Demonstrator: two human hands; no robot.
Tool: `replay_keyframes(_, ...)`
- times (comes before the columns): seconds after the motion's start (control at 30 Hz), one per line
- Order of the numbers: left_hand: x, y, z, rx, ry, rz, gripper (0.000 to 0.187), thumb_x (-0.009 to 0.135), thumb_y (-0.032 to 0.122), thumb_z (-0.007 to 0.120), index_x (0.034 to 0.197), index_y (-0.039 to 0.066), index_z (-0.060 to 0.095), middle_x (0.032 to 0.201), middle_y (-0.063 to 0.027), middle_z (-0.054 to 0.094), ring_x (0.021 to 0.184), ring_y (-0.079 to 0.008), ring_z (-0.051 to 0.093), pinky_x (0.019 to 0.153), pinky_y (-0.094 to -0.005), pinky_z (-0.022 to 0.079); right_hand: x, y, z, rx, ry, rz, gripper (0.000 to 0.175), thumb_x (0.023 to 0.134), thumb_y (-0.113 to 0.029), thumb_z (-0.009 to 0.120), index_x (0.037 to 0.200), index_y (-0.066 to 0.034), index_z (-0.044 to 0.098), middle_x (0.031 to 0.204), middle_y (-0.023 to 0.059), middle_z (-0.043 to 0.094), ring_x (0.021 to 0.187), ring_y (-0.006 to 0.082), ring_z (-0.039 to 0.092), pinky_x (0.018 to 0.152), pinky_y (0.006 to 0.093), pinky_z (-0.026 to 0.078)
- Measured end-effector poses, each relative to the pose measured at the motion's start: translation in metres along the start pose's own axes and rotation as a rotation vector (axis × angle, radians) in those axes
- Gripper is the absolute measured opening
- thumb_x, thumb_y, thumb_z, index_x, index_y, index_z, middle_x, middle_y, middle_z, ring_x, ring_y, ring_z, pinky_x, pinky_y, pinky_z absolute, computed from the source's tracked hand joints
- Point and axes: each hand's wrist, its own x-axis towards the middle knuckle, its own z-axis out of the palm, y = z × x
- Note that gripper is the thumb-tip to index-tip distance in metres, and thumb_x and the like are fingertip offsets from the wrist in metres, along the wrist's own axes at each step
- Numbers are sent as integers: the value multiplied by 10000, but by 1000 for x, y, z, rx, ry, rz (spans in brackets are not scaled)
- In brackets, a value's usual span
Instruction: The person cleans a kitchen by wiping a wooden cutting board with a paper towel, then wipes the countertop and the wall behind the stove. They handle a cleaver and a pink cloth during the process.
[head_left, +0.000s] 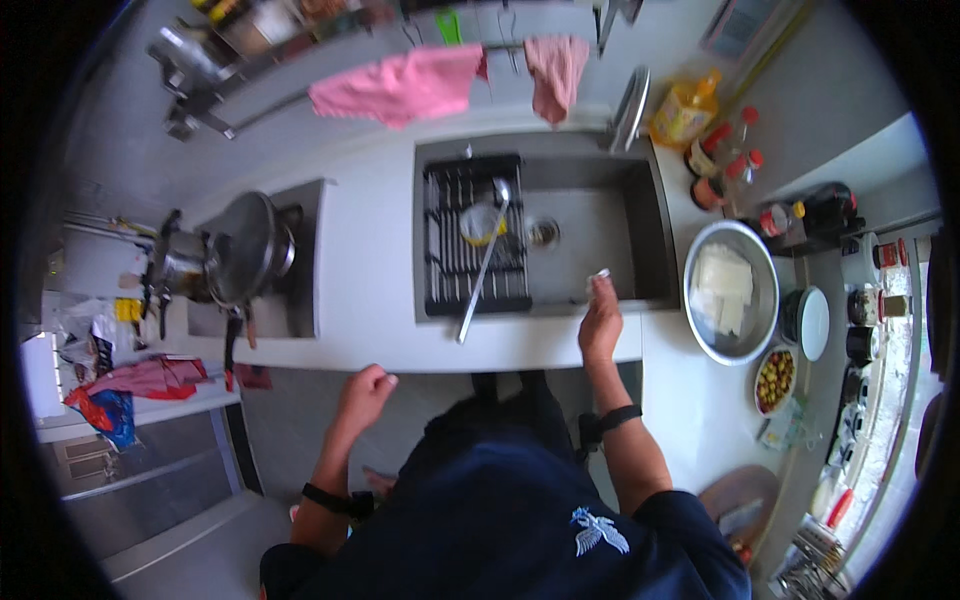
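Note:
My right hand (602, 322) is over the front edge of the grey sink (585, 225), its fingers closed on a small whitish thing (600, 277) that I cannot make out clearly. My left hand (369, 390) hangs curled before the white counter's front edge, and nothing shows in it. Across the left part of the sink lies a black dish rack (442, 296). A small bowl with a yellow rim (480, 225) sits on it, with a long-handled metal ladle (484, 277) lying slantwise across, its handle end over the counter.
Right of the sink stands a metal basin (694, 330) holding white slabs, beside a bowl of small red and green fruits (775, 381). Bottles (682, 112) line the back corner. At left, a lidded pan (247, 247) is on the stove. Pink cloths (405, 82) hang behind.

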Motion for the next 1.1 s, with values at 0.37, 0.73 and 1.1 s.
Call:
replay_keyframes(0.37, -105, -20, 61, -161, -111, -344, 227, 903, 180, 657, 815, -2, 553, 704, -115, 549, 665, -200, 552, 619, -369, 458, -61, 34, -33, -30, -379, 78, 545, 904, 68, 398, 1425, -65, 488, 1529, 164, 421, 1441, 334, 361, 1217, 401, 255)
replay_keyframes(0.73, -114, -26, 49, -191, -111, -303, 242, 907, 202, 659, 808, 8, 555, 678, -109, 549, 626, -204, 546, 583, -362, 450, -95, -41, 48, -27, -785, -655, 420, 903, -61, 506, 1316, -16, 563, 1432, 168, 525, 1347, 301, 491, 1130, 370, 408)
replay_keyframes(1.1, -235, -196, 36, -174, 195, -354, 264, 894, 234, 659, 813, 7, 552, 741, -149, 590, 726, -308, 616, 658, -435, 473, -104, -14, -9, -364, -285, -39, 366, 973, -75, 435, 1291, -15, 606, 1428, 181, 534, 1354, 335, 476, 1146, 389, 367)
